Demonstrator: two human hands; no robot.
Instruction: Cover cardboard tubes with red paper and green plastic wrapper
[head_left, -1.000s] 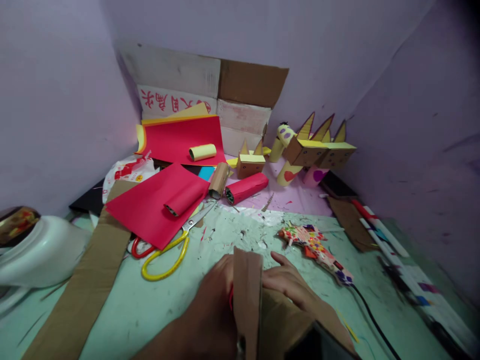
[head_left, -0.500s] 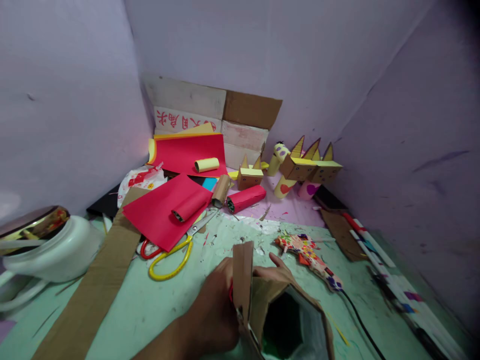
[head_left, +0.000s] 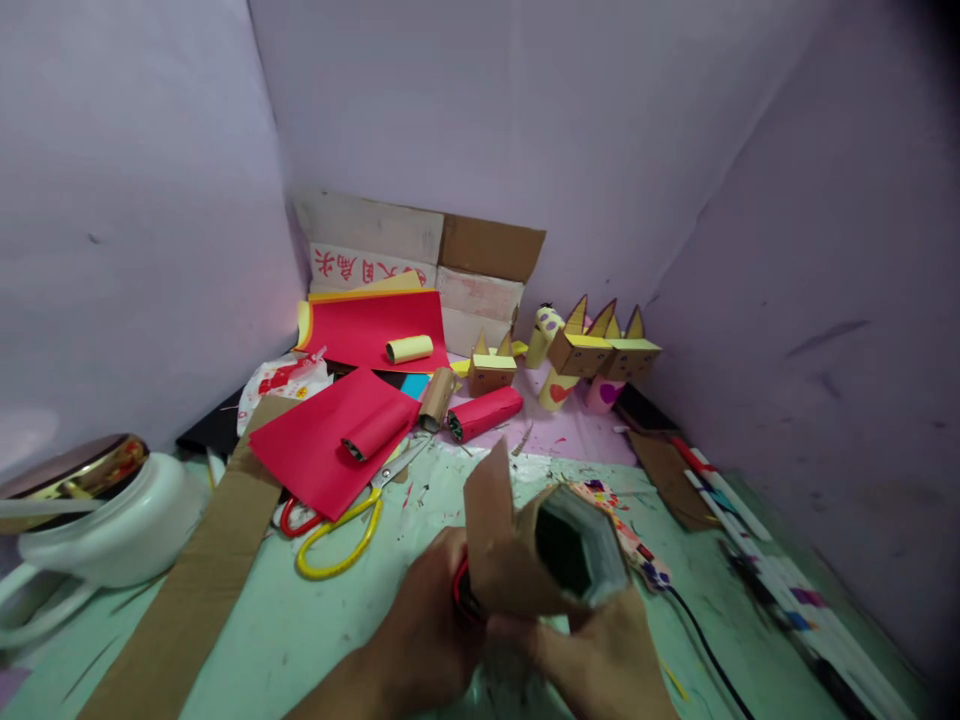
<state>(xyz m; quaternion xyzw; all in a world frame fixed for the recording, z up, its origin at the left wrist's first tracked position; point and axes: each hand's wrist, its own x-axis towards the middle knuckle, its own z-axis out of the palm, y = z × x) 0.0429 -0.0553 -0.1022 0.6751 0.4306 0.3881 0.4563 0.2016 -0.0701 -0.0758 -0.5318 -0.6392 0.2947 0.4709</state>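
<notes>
A many-sided brown cardboard tube [head_left: 525, 560] stands low in front of me, its open end tipped toward me with a grey lining inside. One flap sticks up at its left edge. My right hand [head_left: 592, 650] is closed around the tube's near side, thumb pressed on the cardboard. My left hand [head_left: 435, 625] is closed at the tube's left side, around a red-and-black ring-shaped thing [head_left: 463, 590] mostly hidden by fingers and cardboard. Scissors [head_left: 367, 510] with yellow and red handles lie left of the hands, partly under a red paper sheet [head_left: 322, 440].
A glue gun [head_left: 637, 545] with a black cord lies at the right, partly behind the tube. Red roll [head_left: 486, 412], brown roll [head_left: 437, 400] and cardboard animal figures [head_left: 581, 355] stand farther back. A cardboard strip [head_left: 202, 570] and white pot [head_left: 127, 520] are left.
The cardboard tube has turned and moved up and left, its flap tilting. My right hand has come from behind the tube to its near side. My left hand stays at its left.
</notes>
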